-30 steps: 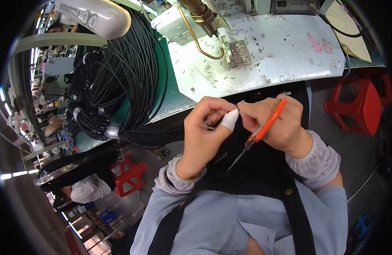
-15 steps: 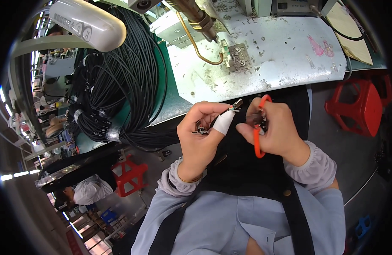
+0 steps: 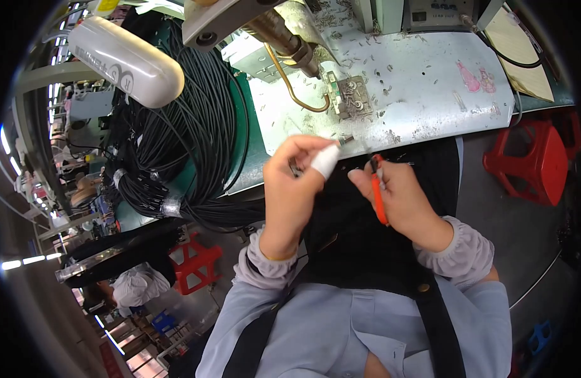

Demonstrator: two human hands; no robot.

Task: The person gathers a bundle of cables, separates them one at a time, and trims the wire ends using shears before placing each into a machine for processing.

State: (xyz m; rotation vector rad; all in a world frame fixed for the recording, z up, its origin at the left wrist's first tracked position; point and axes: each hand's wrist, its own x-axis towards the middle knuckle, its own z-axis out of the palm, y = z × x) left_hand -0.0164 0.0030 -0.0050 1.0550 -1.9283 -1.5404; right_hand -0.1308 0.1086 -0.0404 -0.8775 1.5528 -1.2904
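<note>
My left hand (image 3: 287,176), its thumb wrapped in white tape (image 3: 326,162), pinches a small metal cable connector (image 3: 346,140) between thumb and forefinger. Other small metal parts are partly hidden inside its curled fingers. On the other side, my right hand (image 3: 401,195) is closed around orange-handled pliers (image 3: 379,200). Their jaws are blurred and point up toward the connector, close to it; I cannot tell if they touch. Both hands are over the dark apron, just at the near edge of the metal-topped bench (image 3: 423,120).
A machine head (image 3: 284,41) with a bent copper tube (image 3: 290,88) stands above a small fixture (image 3: 352,94). Metal scraps litter the bench. Bundled black cables (image 3: 196,113) lie at left, beside a white cylinder (image 3: 130,63). Red stools (image 3: 542,160) stand at right. Another person sits at lower left.
My left hand has moved slightly up with the connector. The pliers' handles, spread before, are now closer together, and their jaws have turned up toward the connector.
</note>
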